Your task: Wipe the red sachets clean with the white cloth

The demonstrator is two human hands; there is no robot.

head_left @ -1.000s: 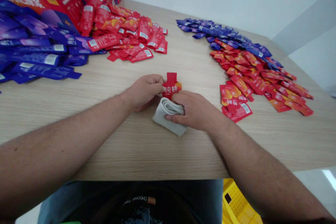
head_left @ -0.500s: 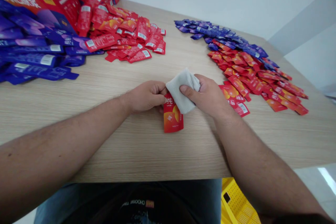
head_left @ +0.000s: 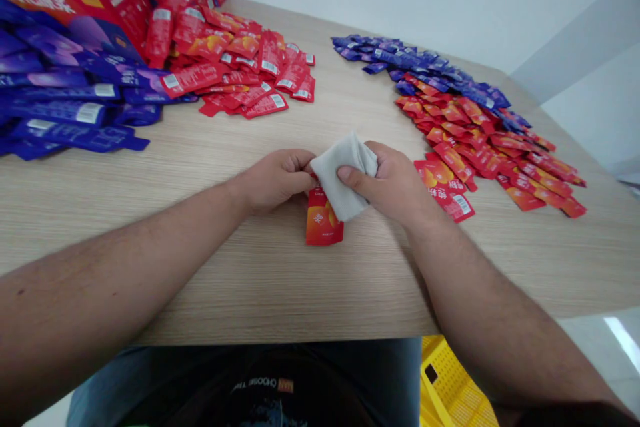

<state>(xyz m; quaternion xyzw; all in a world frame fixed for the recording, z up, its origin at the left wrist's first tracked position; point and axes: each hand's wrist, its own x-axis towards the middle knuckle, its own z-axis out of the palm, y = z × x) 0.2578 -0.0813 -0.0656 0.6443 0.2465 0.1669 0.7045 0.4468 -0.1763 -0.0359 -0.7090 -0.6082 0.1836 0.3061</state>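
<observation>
Pinched in my left hand (head_left: 283,180) is the top end of a red-orange pouch (head_left: 323,223) with a fruit picture, its lower part hanging down over the table. My right hand (head_left: 393,180) grips a folded white cloth (head_left: 343,177), thumb on top. The cloth lies against the pouch's upper right side and hides part of it. Just right of my right hand, loose red pouches (head_left: 445,193) lie flat at the near end of a larger pile.
Red pouches (head_left: 240,63) and blue pouches (head_left: 65,90) are heaped at the left, before red boxes (head_left: 120,0). Rows of blue pouches (head_left: 425,67) and red pouches (head_left: 480,140) spread across the right. Below the table's front edge stands a yellow basket (head_left: 455,387).
The cloth has shifted slightly left and down across the pouch, covering more of its upper part. The pouch's lower end has moved a little up and left. Both hands keep their hold.
</observation>
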